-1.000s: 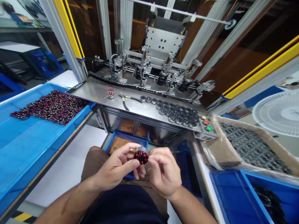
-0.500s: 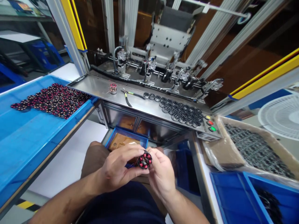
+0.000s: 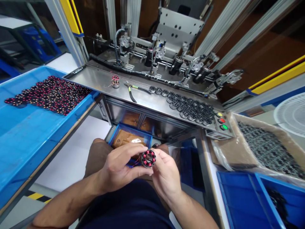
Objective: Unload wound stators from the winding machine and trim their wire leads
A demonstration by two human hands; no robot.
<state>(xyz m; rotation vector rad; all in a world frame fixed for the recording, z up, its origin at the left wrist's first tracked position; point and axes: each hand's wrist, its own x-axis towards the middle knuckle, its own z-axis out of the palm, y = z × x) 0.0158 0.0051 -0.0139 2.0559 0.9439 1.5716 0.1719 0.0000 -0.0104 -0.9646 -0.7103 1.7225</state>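
**Stator (image 3: 148,158) held, lower center**

Left hand (image 3: 120,163) clamped on it, fingers above, thumb below; right hand (image 3: 167,173) grips its right side. Pliers (image 3: 138,88) on the bench (image 3: 95,76), upper middle; cores (image 3: 190,108) right of them. Blue tray (image 3: 26,136) of stators (image 3: 54,95) at left, carton (image 3: 231,149) at right.

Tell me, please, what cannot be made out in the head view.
Head view: the back of the coil part, turned away from the camera.
Head view: the right side of the white fan, cut off by the right edge.
Head view: the number of grey pieces, too small and crowded to count.
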